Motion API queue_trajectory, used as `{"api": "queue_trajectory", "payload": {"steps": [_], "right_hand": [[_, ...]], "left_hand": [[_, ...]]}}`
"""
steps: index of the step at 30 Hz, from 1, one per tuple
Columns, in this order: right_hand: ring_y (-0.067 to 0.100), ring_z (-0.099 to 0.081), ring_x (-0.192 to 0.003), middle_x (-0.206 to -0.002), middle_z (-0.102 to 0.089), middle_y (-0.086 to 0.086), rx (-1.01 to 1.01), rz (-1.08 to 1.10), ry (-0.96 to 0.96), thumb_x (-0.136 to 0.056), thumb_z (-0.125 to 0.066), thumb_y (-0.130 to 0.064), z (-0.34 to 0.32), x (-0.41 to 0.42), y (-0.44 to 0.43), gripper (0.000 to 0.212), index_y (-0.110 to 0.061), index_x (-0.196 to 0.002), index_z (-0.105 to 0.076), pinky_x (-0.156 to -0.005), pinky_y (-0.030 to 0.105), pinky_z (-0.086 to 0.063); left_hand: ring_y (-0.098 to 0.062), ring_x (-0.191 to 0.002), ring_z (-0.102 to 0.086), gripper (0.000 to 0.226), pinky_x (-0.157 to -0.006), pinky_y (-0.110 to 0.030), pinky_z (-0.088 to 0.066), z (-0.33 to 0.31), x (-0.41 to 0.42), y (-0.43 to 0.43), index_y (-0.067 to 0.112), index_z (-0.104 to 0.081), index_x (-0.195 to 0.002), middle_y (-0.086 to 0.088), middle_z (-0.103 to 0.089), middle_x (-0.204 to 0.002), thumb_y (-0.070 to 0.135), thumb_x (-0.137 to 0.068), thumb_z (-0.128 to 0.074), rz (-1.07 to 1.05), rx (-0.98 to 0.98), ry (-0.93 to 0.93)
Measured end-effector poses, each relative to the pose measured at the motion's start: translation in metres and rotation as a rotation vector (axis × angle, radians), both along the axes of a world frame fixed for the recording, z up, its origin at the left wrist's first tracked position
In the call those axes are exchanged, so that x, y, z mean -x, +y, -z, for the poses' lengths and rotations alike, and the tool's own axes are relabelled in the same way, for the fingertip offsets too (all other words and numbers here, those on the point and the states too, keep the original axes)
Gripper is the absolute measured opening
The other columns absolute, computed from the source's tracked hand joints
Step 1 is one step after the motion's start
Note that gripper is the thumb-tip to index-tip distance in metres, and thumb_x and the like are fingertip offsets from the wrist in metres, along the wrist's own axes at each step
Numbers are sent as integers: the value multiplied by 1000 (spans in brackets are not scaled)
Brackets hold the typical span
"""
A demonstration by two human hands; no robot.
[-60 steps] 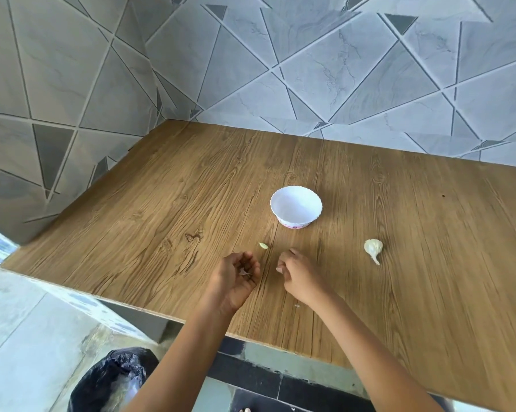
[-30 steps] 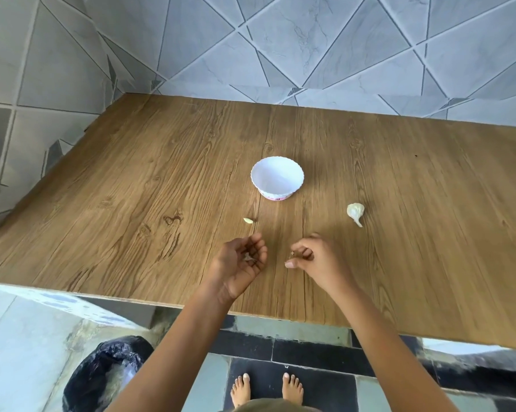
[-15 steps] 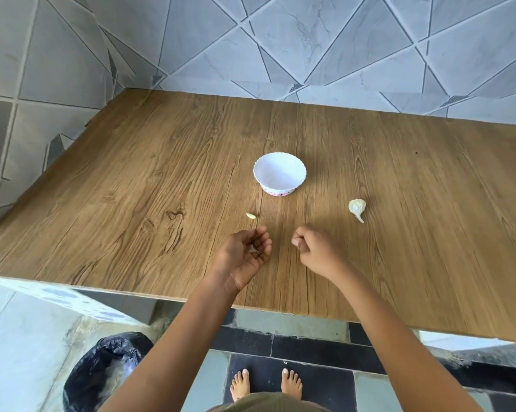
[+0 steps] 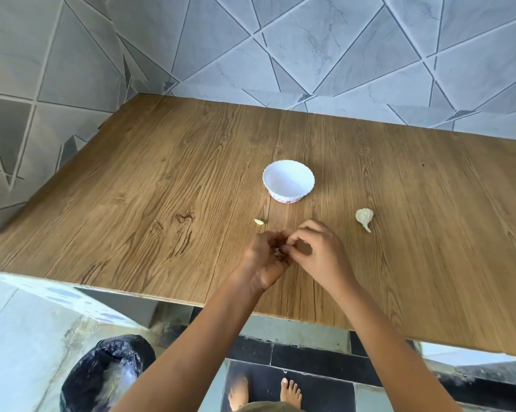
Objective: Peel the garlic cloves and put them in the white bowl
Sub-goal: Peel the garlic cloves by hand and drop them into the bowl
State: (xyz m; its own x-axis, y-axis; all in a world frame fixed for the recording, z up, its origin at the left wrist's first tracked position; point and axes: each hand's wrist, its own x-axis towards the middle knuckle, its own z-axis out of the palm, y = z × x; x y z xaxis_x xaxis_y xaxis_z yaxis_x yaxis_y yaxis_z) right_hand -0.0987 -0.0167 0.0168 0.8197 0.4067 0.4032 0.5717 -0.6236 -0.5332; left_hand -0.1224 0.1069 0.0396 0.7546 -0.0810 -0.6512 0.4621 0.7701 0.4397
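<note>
one loose clove (image 4: 259,222), bulb (image 4: 364,217) near white bowl (image 4: 288,181)

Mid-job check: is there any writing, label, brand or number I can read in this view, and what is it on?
White bowl: a pink printed band round its foot with a small dark mark, too small and blurred to read.
Garlic bulb, loose clove, table, wall tiles, bin bag: no text visible.
So nothing can be quoted.
</note>
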Motion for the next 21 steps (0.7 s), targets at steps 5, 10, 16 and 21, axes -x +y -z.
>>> {"api": "queue_trajectory", "payload": {"steps": [5,10,16,21], "right_hand": [[8,-57,-68,-84,-59,-4,-115,40,87,-81,-66,0,10,8,-21,15,-12,-89,-70,-59,17,-46],[9,-56,-69,-84,-59,-4,48,181,241,-80,-73,-12,27,6,-36,8,-10,-87,-70,-68,29,-53],[19,-60,-83,-88,-58,0,224,135,215,-85,-64,-6,23,-4,-21,7,-11,-79,-63,-71,35,-51],[19,-58,-97,-117,-51,5,593,62,181,-89,-53,-11,15,-7,-16,16,-10,-104,-58,-67,26,-46]], "left_hand": [[-19,-69,-56,34,-64,-25,-51,5,1,6,-2,-61,-85,-12,-59,-74,12,-99,-34,27,6,-5],[-19,-72,-57,33,-67,-26,-51,11,3,12,-2,-62,-89,-11,-58,-78,13,-100,-35,26,-13,1],[-18,-72,-57,32,-65,-25,-51,14,3,13,-1,-62,-89,-11,-58,-79,14,-99,-35,36,-21,-8],[-18,-72,-57,32,-64,-25,-52,14,3,15,-1,-62,-87,-11,-59,-79,12,-99,-35,27,-32,-18]]}}
